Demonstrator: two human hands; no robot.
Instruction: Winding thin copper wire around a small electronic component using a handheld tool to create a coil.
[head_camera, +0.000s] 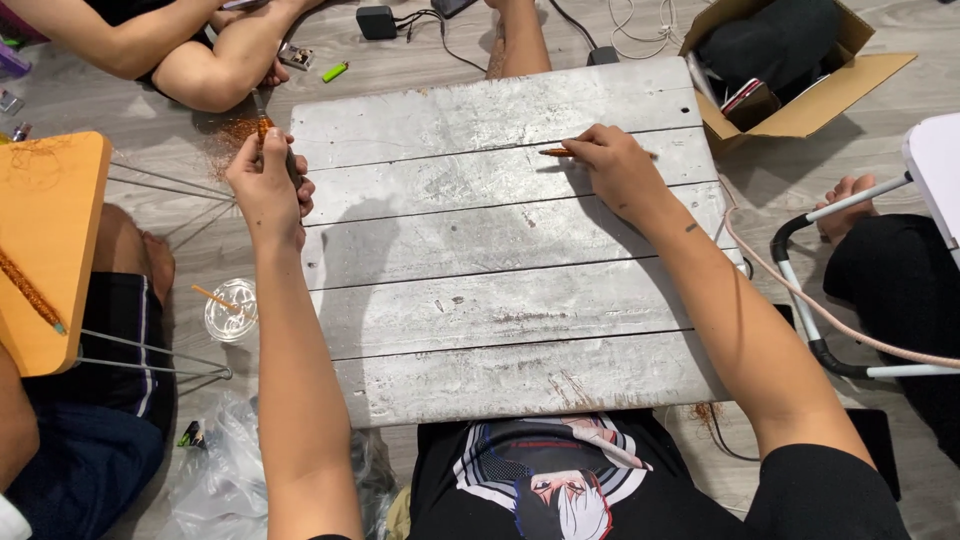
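Progress looks early: right hand (615, 165) pinches one thin copper-coloured stick (556, 152) flat against the far part of the grey plank board (480, 300), and no other finished piece lies on the board. Left hand (265, 185) is clenched around a dark tool handle (262, 110) off the board's left edge, just beside a tangle of copper strands (232, 135) on the floor. Judging by that pile, most material remains unworked.
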